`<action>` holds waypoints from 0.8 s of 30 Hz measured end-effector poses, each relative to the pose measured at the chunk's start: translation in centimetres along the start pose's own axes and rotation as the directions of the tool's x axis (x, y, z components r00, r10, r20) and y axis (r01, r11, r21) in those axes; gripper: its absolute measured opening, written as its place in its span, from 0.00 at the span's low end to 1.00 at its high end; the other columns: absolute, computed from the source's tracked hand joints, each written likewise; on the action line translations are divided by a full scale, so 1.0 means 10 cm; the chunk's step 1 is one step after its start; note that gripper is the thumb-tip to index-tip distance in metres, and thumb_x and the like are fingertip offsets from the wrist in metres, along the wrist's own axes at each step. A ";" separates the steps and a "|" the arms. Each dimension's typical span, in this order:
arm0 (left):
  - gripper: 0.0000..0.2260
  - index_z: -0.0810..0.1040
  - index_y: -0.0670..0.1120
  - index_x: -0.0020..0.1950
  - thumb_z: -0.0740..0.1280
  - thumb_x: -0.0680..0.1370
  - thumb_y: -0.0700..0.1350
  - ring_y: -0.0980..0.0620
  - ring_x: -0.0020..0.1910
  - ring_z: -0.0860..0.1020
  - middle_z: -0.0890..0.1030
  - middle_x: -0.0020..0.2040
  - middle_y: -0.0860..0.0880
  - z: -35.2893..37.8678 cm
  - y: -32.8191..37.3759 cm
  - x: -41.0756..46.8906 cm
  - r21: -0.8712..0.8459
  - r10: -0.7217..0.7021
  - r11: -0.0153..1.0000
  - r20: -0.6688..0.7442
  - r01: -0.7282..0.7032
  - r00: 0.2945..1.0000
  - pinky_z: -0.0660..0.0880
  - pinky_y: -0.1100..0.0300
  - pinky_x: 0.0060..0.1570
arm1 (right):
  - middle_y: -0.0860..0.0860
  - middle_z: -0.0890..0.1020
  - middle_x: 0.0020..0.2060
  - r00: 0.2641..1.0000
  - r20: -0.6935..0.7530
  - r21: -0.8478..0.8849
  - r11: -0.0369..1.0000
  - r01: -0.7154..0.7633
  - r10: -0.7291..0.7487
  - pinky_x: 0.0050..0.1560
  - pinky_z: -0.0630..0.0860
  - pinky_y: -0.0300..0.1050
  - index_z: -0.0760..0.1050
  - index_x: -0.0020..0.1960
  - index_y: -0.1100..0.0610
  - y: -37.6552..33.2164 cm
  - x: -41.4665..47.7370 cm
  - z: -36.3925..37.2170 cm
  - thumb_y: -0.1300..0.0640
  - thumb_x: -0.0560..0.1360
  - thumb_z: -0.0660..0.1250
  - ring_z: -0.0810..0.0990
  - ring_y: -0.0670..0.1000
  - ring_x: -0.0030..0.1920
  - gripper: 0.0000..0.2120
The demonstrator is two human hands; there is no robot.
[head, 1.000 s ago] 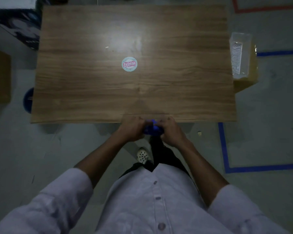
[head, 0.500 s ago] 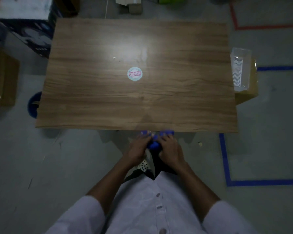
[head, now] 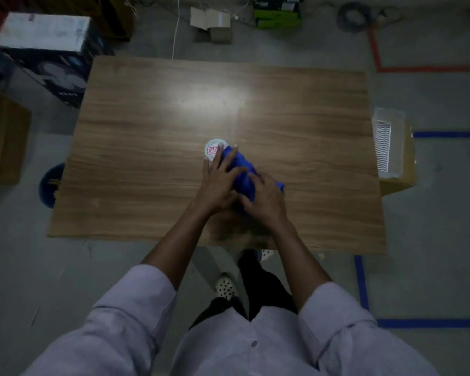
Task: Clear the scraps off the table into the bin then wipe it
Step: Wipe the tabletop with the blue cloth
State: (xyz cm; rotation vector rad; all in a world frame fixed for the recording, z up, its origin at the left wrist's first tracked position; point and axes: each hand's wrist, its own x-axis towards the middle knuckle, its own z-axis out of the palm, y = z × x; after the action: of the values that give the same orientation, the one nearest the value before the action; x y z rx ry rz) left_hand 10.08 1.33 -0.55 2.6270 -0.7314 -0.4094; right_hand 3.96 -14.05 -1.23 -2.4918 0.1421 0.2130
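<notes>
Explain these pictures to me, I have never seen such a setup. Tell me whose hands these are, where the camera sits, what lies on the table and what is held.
There is no machine here: a person works with two bare hands. Every picture comes from one wide-angle camera worn on the head, looking forward and down, so you see sleeves, arms and feet from above. On the wooden table lies a round disc with pink lettering, partly covered by fingers. The left hand presses on a blue cloth with straight fingers. The right hand grips the same cloth with curled fingers. Off the table's right edge a clear plastic container sits on a cardboard box. A blue round tub, perhaps the bin, peeks out at the left edge.
</notes>
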 end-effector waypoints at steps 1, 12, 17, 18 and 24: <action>0.30 0.68 0.49 0.78 0.62 0.74 0.44 0.37 0.82 0.42 0.48 0.84 0.42 0.11 0.00 0.01 0.049 -0.111 0.993 0.058 0.108 0.992 0.50 0.30 0.75 | 0.58 0.75 0.72 1.000 0.022 -0.037 0.999 -0.007 0.008 0.69 0.69 0.57 0.75 0.71 0.59 0.06 0.06 0.05 0.51 0.76 0.68 0.73 0.60 0.71 0.25; 0.33 0.55 0.52 0.84 0.52 0.83 0.67 0.31 0.81 0.42 0.46 0.83 0.37 0.92 -0.08 0.90 0.119 -0.193 0.968 -0.208 0.220 0.959 0.44 0.30 0.76 | 0.48 0.85 0.56 0.920 -0.379 0.171 0.985 -0.034 0.098 0.56 0.74 0.52 0.84 0.55 0.54 0.31 0.37 0.15 0.60 0.72 0.60 0.82 0.55 0.55 0.17; 0.31 0.60 0.55 0.82 0.55 0.82 0.68 0.36 0.82 0.47 0.52 0.84 0.40 0.67 -0.52 1.60 0.246 0.163 0.962 -0.165 -0.119 0.973 0.49 0.32 0.77 | 0.50 0.85 0.55 0.909 -0.404 0.243 0.970 -0.004 0.105 0.59 0.74 0.50 0.84 0.54 0.55 0.31 0.80 0.06 0.64 0.71 0.61 0.81 0.56 0.56 0.18; 0.31 0.60 0.56 0.82 0.55 0.82 0.68 0.37 0.83 0.47 0.52 0.84 0.42 0.61 -0.57 1.75 0.275 0.198 0.949 -0.135 -0.156 0.971 0.49 0.33 0.77 | 0.50 0.85 0.55 0.904 -0.414 0.251 0.968 -0.002 0.109 0.59 0.75 0.51 0.85 0.54 0.55 0.31 0.88 0.03 0.66 0.70 0.62 0.81 0.56 0.55 0.18; 0.31 0.58 0.61 0.82 0.51 0.81 0.70 0.41 0.83 0.46 0.51 0.85 0.46 0.26 -0.68 2.29 0.309 0.132 0.945 -0.070 -0.105 0.989 0.47 0.36 0.78 | 0.50 0.85 0.55 0.891 -0.449 0.224 0.974 0.041 0.066 0.60 0.74 0.50 0.84 0.54 0.55 0.34 1.27 -0.17 0.68 0.71 0.65 0.82 0.55 0.56 0.16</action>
State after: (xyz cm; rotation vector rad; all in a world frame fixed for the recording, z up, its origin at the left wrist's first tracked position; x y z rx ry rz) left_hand 30.88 -6.41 -9.74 2.8431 -0.9865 -0.1508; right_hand 16.13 -18.42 -4.24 -2.2665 0.3554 -0.3719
